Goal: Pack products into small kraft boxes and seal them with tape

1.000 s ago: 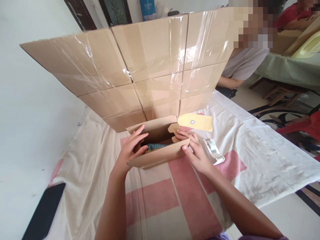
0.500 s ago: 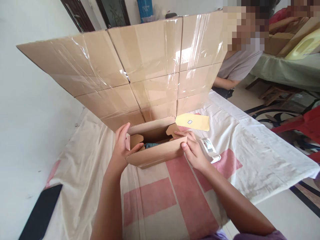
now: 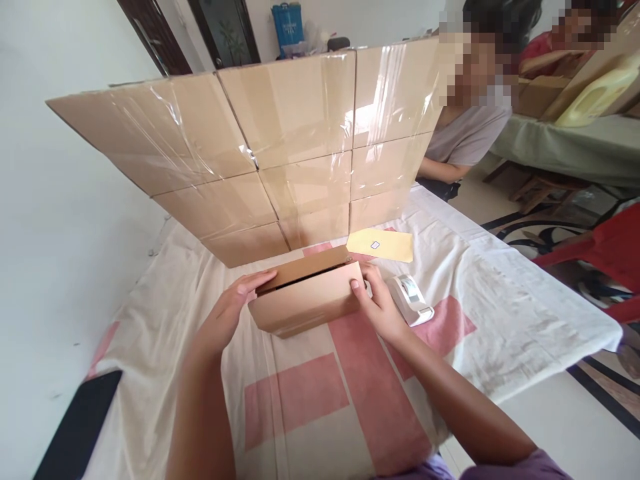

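A small cardboard box (image 3: 307, 307) sits on the cloth-covered table, its far flap folded inward and its near flap standing up, with a narrow dark gap between them. My left hand (image 3: 235, 303) lies at the box's left end, fingers stretched flat over the far flap. At the right end my right hand (image 3: 380, 297) grips the box, thumb on the near flap and fingers behind the corner. What lies inside is hidden by the flaps. Close to my right hand stands a white tape dispenser (image 3: 413, 300).
Behind the box rises a large taped cardboard panel (image 3: 300, 120). A yellow tag-shaped paper (image 3: 393, 245) lies behind the tape dispenser. At the left edge is a dark flat object (image 3: 80, 423). A person in a grey shirt (image 3: 473, 133) sits past the panel, near a red chair (image 3: 600, 257).
The far flap has come down over the opening, covering the end flaps and the blue item inside. My left hand has moved from the side onto that flap. My right hand still holds the right corner.
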`<state>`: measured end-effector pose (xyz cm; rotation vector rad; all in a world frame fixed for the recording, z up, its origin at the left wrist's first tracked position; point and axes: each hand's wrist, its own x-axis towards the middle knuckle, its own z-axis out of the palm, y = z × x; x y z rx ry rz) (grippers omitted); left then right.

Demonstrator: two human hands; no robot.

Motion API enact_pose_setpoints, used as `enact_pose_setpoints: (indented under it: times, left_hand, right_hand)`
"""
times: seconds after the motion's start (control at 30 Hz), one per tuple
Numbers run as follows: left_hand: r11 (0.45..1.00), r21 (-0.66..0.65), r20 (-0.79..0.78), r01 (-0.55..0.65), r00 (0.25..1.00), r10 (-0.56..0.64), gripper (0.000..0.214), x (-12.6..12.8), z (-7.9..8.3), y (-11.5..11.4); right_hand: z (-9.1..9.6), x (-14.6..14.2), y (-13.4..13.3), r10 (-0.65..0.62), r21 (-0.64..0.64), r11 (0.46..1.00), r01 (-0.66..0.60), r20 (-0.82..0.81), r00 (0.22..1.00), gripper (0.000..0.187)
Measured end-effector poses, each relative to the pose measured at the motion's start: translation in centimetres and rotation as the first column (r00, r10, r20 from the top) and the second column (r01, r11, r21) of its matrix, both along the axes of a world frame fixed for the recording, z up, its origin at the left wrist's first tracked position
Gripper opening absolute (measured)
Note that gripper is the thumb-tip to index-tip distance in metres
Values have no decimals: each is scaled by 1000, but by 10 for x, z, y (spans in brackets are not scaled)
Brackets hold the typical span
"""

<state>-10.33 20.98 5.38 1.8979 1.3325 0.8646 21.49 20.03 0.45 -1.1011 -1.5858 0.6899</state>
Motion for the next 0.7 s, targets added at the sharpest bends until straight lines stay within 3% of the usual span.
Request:
enact_pose_setpoints:
  times: [0.17, 0.3, 0.47, 0.7]
  left_hand:
    - [991, 128, -287, 31, 958, 7, 51, 14, 7, -5]
    - [978, 197, -440, 71, 898, 24, 42, 27, 8, -12]
    - [959, 281, -576, 13, 802, 158, 38, 44, 7, -27]
    - [884, 467, -657, 9, 673, 340, 63, 91, 2, -44]
  right_hand:
    - [-5, -3, 3, -72, -7, 997, 72, -205, 976, 29]
    - [-3, -2, 4, -40, 73, 996, 45, -77, 996, 19]
    - [-3, -2, 4, -45, 92, 995, 46, -6, 999, 29]
    - [-6, -1, 5, -44, 83, 996, 43, 3, 999, 32]
